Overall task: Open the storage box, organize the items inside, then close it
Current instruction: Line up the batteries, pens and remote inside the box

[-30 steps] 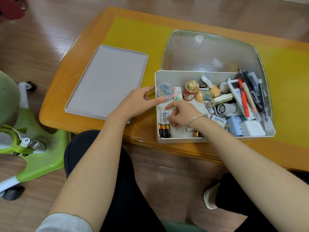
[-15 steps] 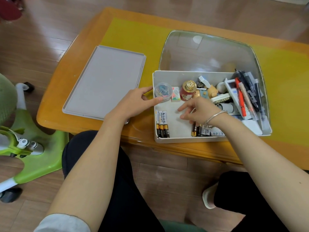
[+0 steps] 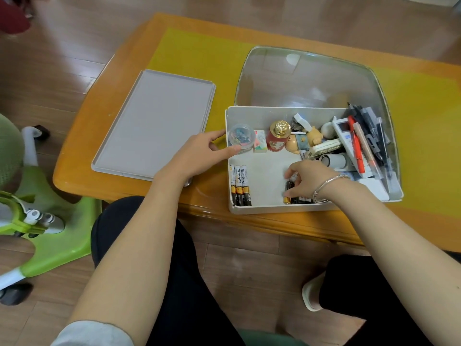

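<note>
Head view: storage box (image 3: 252, 209) open, cluttered.

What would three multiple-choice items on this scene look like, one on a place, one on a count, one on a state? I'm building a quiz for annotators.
1. Where does the box lid lie?
A. on the table left of the storage box
B. on the floor
C. on the box

2. How many batteries lie side by side in the box's near left corner?
A. one
B. three
C. six

3. What is the right hand doing?
A. resting on the lid
B. hanging idle
C. gripping batteries near the box's front wall

Key: 1 A, the lid lies flat beside the box. 2 B, three lie parallel. 3 C, its fingers curl over dark batteries.
</note>
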Action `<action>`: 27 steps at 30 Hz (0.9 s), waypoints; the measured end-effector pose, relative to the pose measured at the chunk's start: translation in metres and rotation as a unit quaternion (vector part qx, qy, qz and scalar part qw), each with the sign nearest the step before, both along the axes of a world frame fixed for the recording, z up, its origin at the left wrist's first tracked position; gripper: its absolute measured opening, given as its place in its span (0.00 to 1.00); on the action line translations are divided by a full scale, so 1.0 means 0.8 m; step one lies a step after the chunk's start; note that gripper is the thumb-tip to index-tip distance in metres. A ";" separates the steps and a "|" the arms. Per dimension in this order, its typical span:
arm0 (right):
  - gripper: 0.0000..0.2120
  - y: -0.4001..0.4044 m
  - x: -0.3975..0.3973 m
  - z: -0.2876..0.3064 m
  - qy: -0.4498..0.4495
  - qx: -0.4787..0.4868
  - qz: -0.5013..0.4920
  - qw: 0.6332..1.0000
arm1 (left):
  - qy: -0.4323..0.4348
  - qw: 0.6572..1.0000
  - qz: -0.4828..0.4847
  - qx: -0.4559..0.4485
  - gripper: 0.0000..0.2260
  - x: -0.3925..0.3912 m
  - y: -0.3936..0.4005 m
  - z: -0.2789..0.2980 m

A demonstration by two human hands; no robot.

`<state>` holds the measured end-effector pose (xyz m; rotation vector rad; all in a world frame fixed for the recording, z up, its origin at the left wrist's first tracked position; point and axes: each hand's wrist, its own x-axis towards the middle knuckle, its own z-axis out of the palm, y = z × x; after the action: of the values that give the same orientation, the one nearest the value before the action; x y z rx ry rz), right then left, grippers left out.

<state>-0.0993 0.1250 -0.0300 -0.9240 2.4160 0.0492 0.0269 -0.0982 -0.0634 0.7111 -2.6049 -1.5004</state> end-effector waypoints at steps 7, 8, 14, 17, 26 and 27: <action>0.06 -0.012 0.008 -0.005 0.059 0.013 0.028 0.998 | 0.000 1.000 0.003 0.001 0.45 0.000 -0.001 0.001; 0.06 -0.013 0.009 -0.005 0.062 0.017 0.032 0.997 | 0.001 1.000 0.002 0.000 0.45 0.000 -0.001 0.001; 0.15 -0.018 0.013 -0.008 0.031 0.009 0.059 0.998 | 0.006 1.000 -0.002 -0.001 0.45 0.001 -0.001 0.000; 0.14 -0.021 0.016 -0.014 0.036 0.006 0.068 0.997 | 0.007 1.000 0.001 -0.002 0.45 0.001 -0.001 0.000; 0.07 -0.032 0.020 -0.009 -0.057 -0.106 -0.013 0.993 | 0.010 1.000 0.005 0.005 0.46 0.001 -0.001 -0.001; 0.06 -0.035 0.023 -0.008 -0.094 -0.115 -0.035 0.988 | 0.009 1.000 0.006 0.006 0.47 0.000 -0.001 -0.001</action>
<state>-0.0808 0.0969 -0.0363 -0.8985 2.3073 -0.3358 0.0272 -0.0987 -0.0644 0.7095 -2.5751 -1.5142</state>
